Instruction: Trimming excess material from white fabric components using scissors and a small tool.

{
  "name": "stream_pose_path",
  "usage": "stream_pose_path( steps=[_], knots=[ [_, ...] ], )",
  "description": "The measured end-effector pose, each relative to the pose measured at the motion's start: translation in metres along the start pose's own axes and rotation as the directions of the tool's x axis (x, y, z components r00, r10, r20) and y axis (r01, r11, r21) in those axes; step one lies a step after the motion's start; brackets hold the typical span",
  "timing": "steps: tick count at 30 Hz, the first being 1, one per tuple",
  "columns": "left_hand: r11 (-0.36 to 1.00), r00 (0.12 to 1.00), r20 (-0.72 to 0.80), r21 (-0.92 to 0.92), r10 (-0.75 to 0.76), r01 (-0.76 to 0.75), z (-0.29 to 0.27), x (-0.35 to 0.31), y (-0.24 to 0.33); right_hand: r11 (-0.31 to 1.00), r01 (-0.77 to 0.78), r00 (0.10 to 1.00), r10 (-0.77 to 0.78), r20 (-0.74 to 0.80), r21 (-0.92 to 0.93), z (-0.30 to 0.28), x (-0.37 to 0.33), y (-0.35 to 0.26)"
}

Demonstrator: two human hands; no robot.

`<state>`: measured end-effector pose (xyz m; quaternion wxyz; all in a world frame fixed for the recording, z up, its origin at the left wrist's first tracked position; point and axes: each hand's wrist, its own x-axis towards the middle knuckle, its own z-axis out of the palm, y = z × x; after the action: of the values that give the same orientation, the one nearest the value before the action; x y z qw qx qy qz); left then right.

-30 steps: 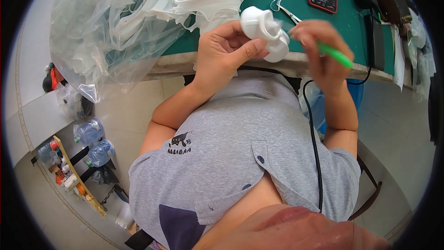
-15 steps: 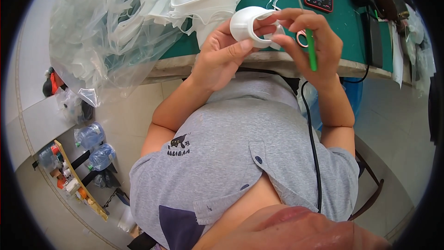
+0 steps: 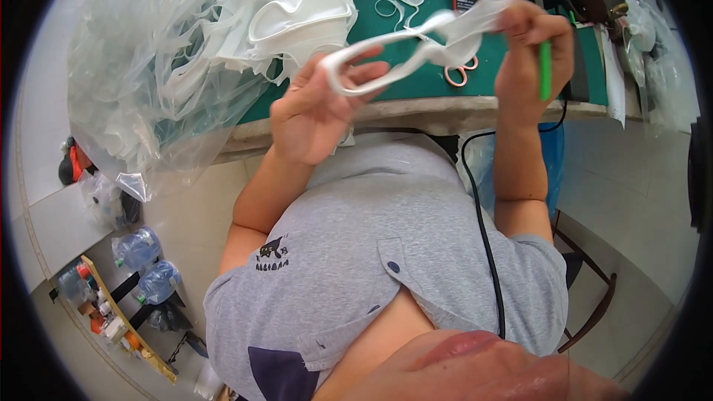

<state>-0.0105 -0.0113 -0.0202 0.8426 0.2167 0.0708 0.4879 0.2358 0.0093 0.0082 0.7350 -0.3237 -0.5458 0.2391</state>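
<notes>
Over at my far left, a clear plastic bag [image 3: 141, 89] of white moulded parts spills across the green bench mat [image 3: 401, 82]. My left hand [image 3: 312, 115] cups one loop of the white strap piece [image 3: 416, 41] with loosely curled fingers, probably to stretch it flat. My right hand [image 3: 531, 52] pinches its other end, also gripping a green pen [image 3: 546, 70].
</notes>
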Motion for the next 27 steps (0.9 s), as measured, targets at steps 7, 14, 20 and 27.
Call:
stream_pose_path(
  steps=[7, 14, 20, 27],
  knots=[
    [0.976, 0.959, 0.242, 0.19, -0.147, 0.102, -0.008, -0.003, 0.005, 0.85, -0.3, 0.931, 0.36, -0.063, 0.432, -0.028, -0.001, -0.001],
    [0.818, 0.889, 0.077, 0.432, -0.452, 0.379, 0.003, 0.002, -0.006, 0.805, -0.522, 0.831, 0.405, 0.382, 0.283, 0.047, -0.026, -0.024],
    [0.879, 0.978, -0.063, 0.429, -0.199, 0.206, 0.003, 0.0, -0.001, 0.92, -0.264, 0.952, 0.2, 0.232, 0.289, 0.051, -0.002, -0.011],
    [0.93, 0.999, -0.053, 0.366, 0.007, 0.013, 0.013, 0.006, -0.009, 0.865, -0.04, 0.916, 0.232, -0.327, 0.501, -0.016, 0.044, 0.013]
  ],
)
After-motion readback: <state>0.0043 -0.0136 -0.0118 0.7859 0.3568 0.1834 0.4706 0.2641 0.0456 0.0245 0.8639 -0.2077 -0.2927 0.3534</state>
